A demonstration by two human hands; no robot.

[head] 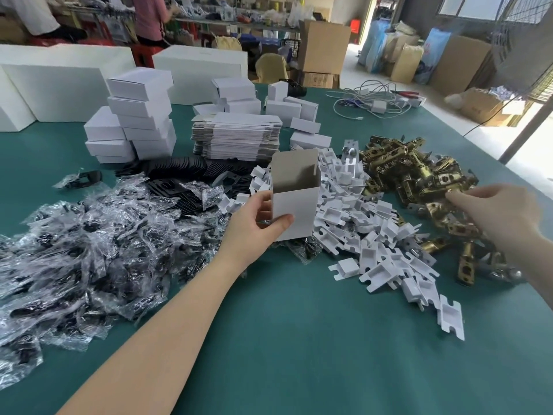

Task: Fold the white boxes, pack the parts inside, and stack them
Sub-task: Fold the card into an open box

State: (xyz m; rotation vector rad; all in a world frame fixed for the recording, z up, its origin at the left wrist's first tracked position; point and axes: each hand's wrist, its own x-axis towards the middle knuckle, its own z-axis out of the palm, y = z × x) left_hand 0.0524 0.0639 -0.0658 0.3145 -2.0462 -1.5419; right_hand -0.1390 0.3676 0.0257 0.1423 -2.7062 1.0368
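Packing step underway: left hand is gripping the upright open-topped white box over the bench, fingers curled round it, while right hand, fingers loosely spread, is reaching over the brass latches, needing to pick one next.

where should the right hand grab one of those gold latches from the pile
Take a brass latch lying apart at the near edge of the pile, by its long narrow body, from above. It lies flat and clear of the tangle, and the right hand hovers open close by.
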